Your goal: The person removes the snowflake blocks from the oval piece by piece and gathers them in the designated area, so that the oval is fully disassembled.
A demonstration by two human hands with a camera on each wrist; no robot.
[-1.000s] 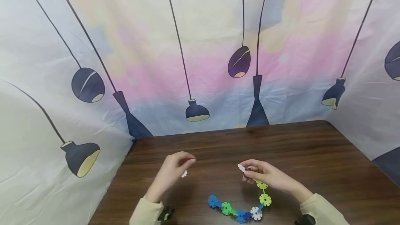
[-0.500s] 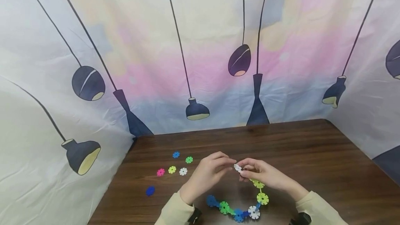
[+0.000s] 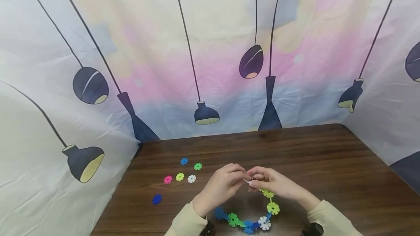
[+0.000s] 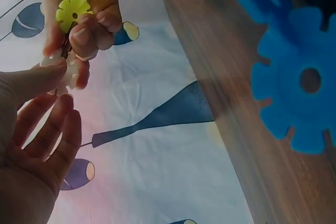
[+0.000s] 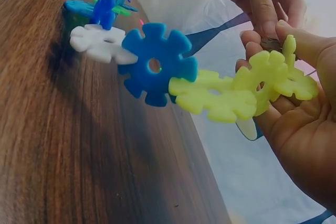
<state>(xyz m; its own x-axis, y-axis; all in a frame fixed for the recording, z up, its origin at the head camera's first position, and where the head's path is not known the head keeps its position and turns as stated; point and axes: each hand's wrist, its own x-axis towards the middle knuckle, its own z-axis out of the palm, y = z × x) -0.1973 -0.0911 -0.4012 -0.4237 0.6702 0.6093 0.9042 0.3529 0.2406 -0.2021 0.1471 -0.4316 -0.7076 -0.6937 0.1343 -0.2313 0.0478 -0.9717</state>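
Note:
Both hands meet over the table. My left hand [image 3: 221,185] pinches a white flower-shaped disc [image 4: 68,74] between thumb and fingertips, as the left wrist view shows. My right hand [image 3: 279,183] holds the end of a chain of interlocking plastic discs [image 3: 273,208], fingertips touching the left hand's. A small brownish piece [image 5: 270,43] shows between the fingertips in the right wrist view. From the right hand the chain runs down through yellow, blue [image 5: 157,65], white [image 5: 97,43] and green discs, curving over the table below both hands. Fingers partly hide the joint between the discs.
Loose discs lie on the brown table [image 3: 311,156] to the left: blue [image 3: 184,161], green [image 3: 198,166], pink [image 3: 168,179], yellow [image 3: 179,176], white [image 3: 191,178] and dark blue [image 3: 157,199]. A lamp-printed cloth [image 3: 226,83] hangs behind the table.
My left hand has moved right from over the loose discs to meet the right hand, uncovering those discs. The right hand and chain have shifted slightly left.

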